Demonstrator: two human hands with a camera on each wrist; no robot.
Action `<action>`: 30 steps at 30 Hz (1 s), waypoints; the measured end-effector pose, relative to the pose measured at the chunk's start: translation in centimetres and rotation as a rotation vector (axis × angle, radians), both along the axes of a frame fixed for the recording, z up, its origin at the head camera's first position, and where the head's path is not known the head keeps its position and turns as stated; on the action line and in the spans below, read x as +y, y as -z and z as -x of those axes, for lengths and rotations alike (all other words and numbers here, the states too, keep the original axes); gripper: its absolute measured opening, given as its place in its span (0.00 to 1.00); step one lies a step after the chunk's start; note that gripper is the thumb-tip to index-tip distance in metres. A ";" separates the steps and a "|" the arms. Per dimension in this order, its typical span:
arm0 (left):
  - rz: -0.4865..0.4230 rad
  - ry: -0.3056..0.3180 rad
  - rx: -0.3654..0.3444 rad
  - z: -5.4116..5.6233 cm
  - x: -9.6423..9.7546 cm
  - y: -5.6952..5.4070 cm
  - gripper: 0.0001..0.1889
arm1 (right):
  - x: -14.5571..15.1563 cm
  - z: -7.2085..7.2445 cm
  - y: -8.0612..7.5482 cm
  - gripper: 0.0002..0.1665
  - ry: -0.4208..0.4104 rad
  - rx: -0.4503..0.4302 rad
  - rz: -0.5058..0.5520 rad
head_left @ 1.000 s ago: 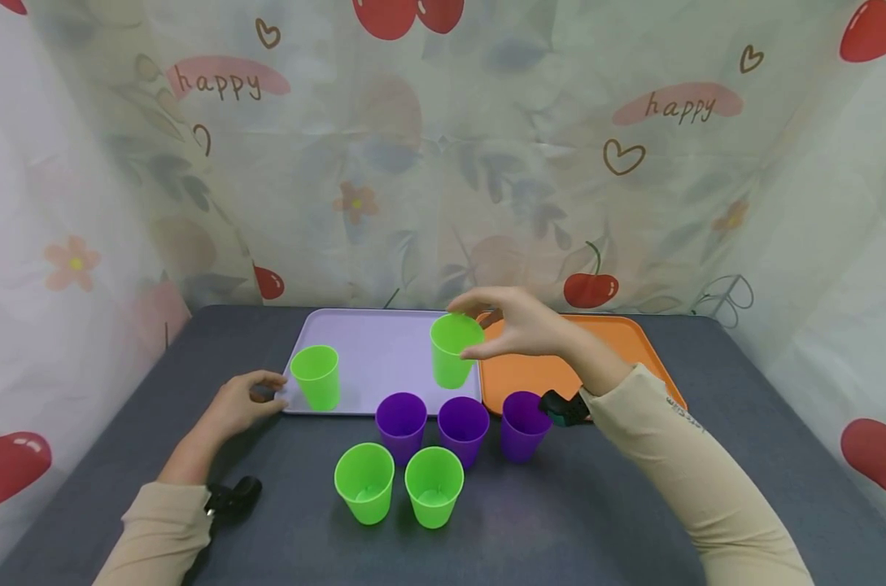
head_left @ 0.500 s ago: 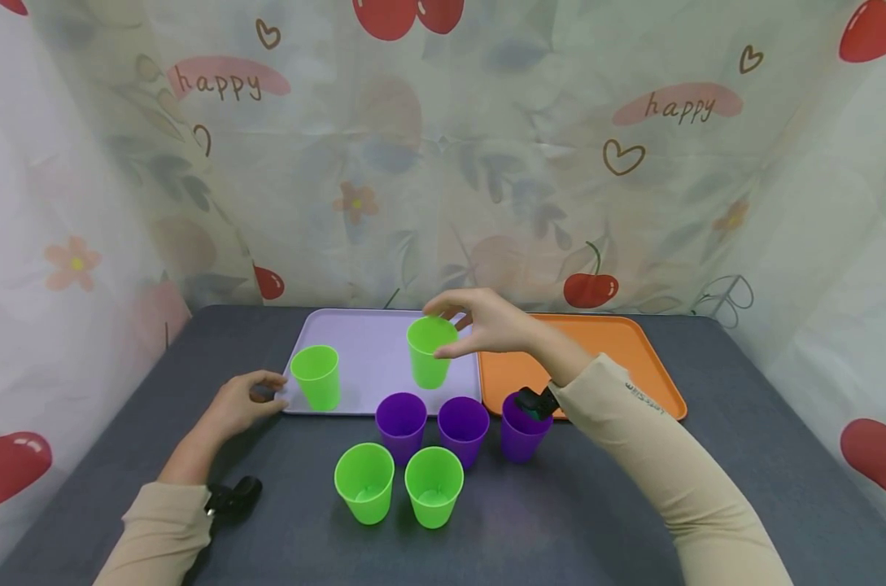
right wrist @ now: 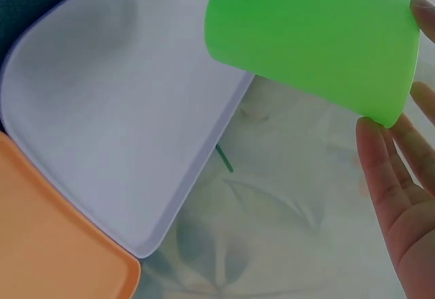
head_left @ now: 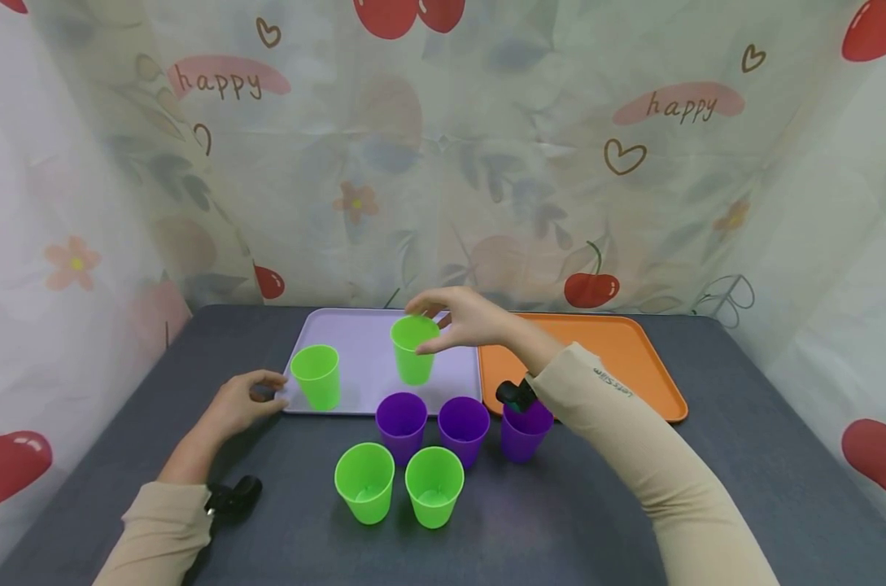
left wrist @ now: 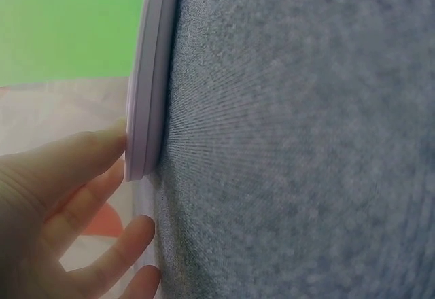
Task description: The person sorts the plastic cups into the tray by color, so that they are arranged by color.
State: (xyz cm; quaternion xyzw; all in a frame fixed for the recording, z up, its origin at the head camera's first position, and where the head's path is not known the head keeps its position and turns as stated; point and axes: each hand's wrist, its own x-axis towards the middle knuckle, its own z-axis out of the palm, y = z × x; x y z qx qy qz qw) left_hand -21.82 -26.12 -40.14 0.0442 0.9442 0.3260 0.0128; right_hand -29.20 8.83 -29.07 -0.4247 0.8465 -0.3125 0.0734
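Extends the sleeved right arm [head_left: 662, 480] diagonally forward and inward, and grips with the right hand [head_left: 468, 317], setting the right thumb [head_left: 434, 345] opposite bent, slightly parted fingers [right wrist: 382, 177]. Stretches the left arm [head_left: 150, 529] forward on the other side, with the left hand [head_left: 241, 403] curved inward, bending the left thumb [left wrist: 81, 153] toward the forefinger and loosely spreading the other left fingers [left wrist: 115, 251].
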 end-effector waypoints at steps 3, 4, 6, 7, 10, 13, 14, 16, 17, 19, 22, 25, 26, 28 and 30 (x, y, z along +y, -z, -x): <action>0.001 -0.001 -0.002 0.0 0.0 0.0 0.22 | -0.5 0.3 0.2 0.32 -0.006 -0.013 -0.002; 0.003 0.000 -0.001 0.0 0.0 0.1 0.21 | -0.6 0.4 0.3 0.32 -0.011 -0.017 -0.001; 0.004 0.001 0.002 0.0 0.0 0.1 0.21 | -1.0 0.6 0.5 0.32 -0.020 -0.016 -0.005; 0.005 0.002 0.003 0.0 0.0 0.0 0.21 | -1.2 0.6 0.6 0.32 -0.026 -0.016 -0.007; 0.001 0.003 0.005 -0.1 0.1 0.0 0.21 | -1.7 0.8 0.7 0.32 -0.044 -0.004 -0.024; -0.005 0.003 0.006 -0.2 0.2 0.0 0.20 | -2.2 1.0 0.8 0.32 -0.058 0.006 -0.047; -0.007 0.003 0.007 -0.2 0.2 0.0 0.20 | -2.3 1.1 0.9 0.32 -0.062 0.010 -0.055; -0.008 0.004 0.007 -0.2 0.3 -0.1 0.20 | -2.6 1.2 0.9 0.33 -0.069 0.010 -0.068; -0.009 0.004 0.007 -0.2 0.3 -0.1 0.20 | -2.7 1.3 0.9 0.33 -0.071 0.004 -0.070; -0.010 0.004 0.005 -0.2 0.3 -0.1 0.20 | -3.0 1.4 1.0 0.33 -0.072 0.000 -0.079; -0.011 0.005 0.004 -0.2 0.3 -0.1 0.20 | -3.3 1.7 1.2 0.33 -0.071 -0.015 -0.084; -0.012 0.004 0.004 -0.2 0.3 -0.1 0.20 | -3.7 2.0 1.5 0.33 -0.070 -0.030 -0.093; -0.013 0.004 0.005 -0.2 0.2 -0.1 0.21 | -3.8 2.1 1.6 0.33 -0.070 -0.035 -0.096; -0.015 0.003 0.005 -0.2 0.2 0.0 0.21 | -4.0 2.3 1.8 0.34 -0.068 -0.043 -0.102; -0.015 0.002 0.007 -0.2 0.2 0.0 0.21 | -4.2 2.4 2.0 0.34 -0.066 -0.052 -0.108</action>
